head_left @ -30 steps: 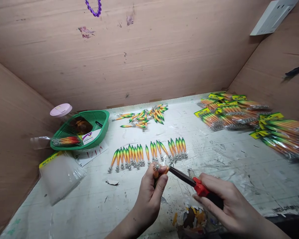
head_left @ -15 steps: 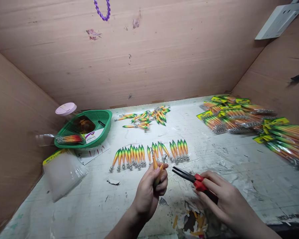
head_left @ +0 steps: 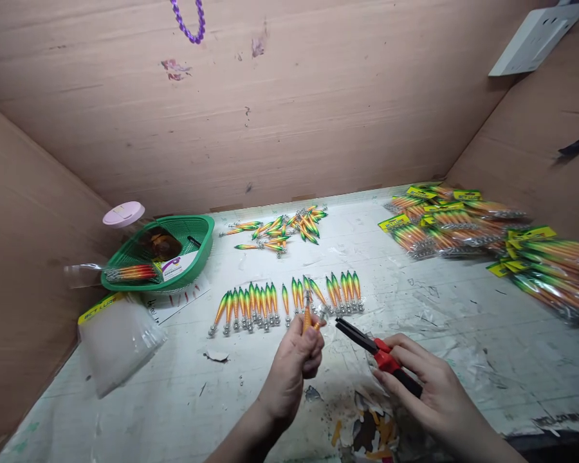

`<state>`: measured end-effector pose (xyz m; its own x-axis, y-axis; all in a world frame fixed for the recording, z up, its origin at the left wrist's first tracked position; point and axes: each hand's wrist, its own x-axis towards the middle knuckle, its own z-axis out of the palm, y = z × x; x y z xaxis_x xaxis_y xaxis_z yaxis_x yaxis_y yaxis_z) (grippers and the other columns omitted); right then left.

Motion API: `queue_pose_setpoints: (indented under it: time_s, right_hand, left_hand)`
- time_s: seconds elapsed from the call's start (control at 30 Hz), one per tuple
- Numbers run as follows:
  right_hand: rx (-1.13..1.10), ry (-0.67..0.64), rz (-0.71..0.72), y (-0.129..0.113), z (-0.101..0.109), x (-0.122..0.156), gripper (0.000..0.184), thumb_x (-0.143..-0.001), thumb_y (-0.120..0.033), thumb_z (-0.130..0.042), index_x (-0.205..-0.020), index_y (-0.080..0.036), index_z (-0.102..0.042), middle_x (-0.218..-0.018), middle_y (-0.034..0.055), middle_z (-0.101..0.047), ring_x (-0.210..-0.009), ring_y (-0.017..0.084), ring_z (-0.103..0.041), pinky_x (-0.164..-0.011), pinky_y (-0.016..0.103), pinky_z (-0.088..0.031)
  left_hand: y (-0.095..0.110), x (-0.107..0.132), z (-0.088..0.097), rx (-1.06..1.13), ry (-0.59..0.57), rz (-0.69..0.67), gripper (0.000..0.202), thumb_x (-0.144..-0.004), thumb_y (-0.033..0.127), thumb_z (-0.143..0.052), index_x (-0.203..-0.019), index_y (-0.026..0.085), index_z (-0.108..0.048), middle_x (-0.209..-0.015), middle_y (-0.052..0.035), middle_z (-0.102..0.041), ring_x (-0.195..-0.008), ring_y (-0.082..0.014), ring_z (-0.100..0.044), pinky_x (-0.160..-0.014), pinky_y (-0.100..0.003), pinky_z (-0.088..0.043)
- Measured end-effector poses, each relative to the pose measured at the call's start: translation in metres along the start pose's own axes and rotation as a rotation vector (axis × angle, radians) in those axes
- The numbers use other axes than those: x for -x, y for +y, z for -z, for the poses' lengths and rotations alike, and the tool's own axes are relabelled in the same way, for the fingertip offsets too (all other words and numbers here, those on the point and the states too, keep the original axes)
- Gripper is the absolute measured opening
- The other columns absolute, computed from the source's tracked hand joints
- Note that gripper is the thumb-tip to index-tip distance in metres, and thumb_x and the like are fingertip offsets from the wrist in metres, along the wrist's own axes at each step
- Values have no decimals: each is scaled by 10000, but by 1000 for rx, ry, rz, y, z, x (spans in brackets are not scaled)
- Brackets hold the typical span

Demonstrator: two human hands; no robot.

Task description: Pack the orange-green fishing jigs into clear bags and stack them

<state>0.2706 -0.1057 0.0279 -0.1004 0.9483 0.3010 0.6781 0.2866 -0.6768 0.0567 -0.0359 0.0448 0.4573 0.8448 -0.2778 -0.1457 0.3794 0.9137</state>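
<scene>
My left hand (head_left: 292, 363) is closed around two orange fishing lures (head_left: 307, 316), their hook ends sticking up past my fingers. In my right hand (head_left: 422, 379) are long-nosed pliers (head_left: 361, 335) with red and black handles. Their dark jaws point toward the lures and stay a short way apart from them. Just beyond my left hand, a row of green, yellow and orange lures (head_left: 251, 305) lies on the white worktop (head_left: 174, 392), hooks toward me. Farther back is a loose pile of similar lures (head_left: 275, 231).
Bagged lures (head_left: 456, 222) with yellow header cards are heaped at the right. On the left stand a green basket (head_left: 205, 247) and a lidded cup (head_left: 124, 214), with clear packaging bags (head_left: 118, 344) in front. Torn surface (head_left: 367, 431) shows near the front. Cardboard walls (head_left: 289, 116) enclose the worktop.
The lures in my left hand have turned slightly, and that hand sits a little farther left in view. The plier jaws look closer together. The whole view has shifted slightly.
</scene>
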Motion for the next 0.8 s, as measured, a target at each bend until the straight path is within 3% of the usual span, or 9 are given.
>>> queue_pose_setpoints:
  time_s: [0.07, 0.13, 0.27, 0.37, 0.47, 0.6, 0.73, 0.8]
  right_hand:
    - [117, 88, 42, 11, -11, 9, 99, -907, -232, -547, -818, -213, -584, -856, 46, -631, -781, 165, -644, -672, 238, -532]
    - [220, 160, 122, 22, -25, 20, 55, -888, -191, -539, -877, -199, -592, -875, 70, -640, -791, 187, -631, -678, 277, -536]
    - [317, 216, 271, 37, -47, 33, 97, -833, -136, -510, -855, -194, -584, -895, 96, -659, -807, 227, -588, -700, 362, -518]
    - [352, 241, 318, 42, -51, 35, 122, -807, -114, -481, -842, -184, -575, -904, 107, -649, -828, 231, -569, -716, 374, -510]
    - [370, 250, 324, 46, -51, 34, 118, -804, -115, -469, -829, -174, -568, -878, 108, -633, -793, 218, -553, -682, 350, -497]
    - [370, 255, 328, 51, -54, 34, 134, -807, -120, -456, -843, -170, -576, -857, 109, -632, -776, 221, -547, -672, 347, -483]
    - [348, 237, 329, 52, -54, 34, 134, -789, -122, -472, -850, -180, -576, -868, 108, -646, -782, 227, -559, -678, 349, -487]
    - [341, 229, 330, 51, -52, 33, 133, -780, -123, -476, -848, -185, -572, -871, 105, -652, -777, 226, -565, -670, 347, -492]
  left_hand:
    - [8, -23, 0, -458, -43, -167, 266, -927, 397, -446, -1100, 195, -453, -783, 8, -464, -606, -112, -399, -542, -215, -326]
    - [17, -61, -7, -1093, -147, -371, 237, -963, 226, -287, -1123, 189, -458, -963, -67, -538, -828, -169, -506, -716, -282, -429]
    - [23, -152, -42, -1402, -395, -477, 173, -902, 188, -469, -1021, 220, -589, -1045, -89, -577, -1016, -265, -464, -914, -457, -364]
    - [16, -196, -68, -1547, -579, -550, 155, -861, 161, -565, -943, 250, -662, -1069, -87, -594, -1065, -277, -447, -960, -497, -297]
    - [7, -213, -77, -1612, -718, -611, 176, -840, 162, -616, -924, 281, -716, -1070, -81, -616, -1056, -269, -464, -950, -469, -302]
    - [3, -221, -66, -1586, -812, -654, 290, -857, 143, -590, -1015, 329, -747, -1091, -71, -662, -1045, -262, -523, -901, -406, -380]
    - [5, -227, -49, -1488, -855, -656, 451, -807, -19, -512, -1014, 296, -759, -1092, -39, -727, -1020, -193, -624, -908, -308, -442]
    - [6, -229, -43, -1443, -858, -648, 528, -749, -86, -482, -991, 293, -759, -1124, -19, -737, -1055, -182, -646, -976, -327, -431]
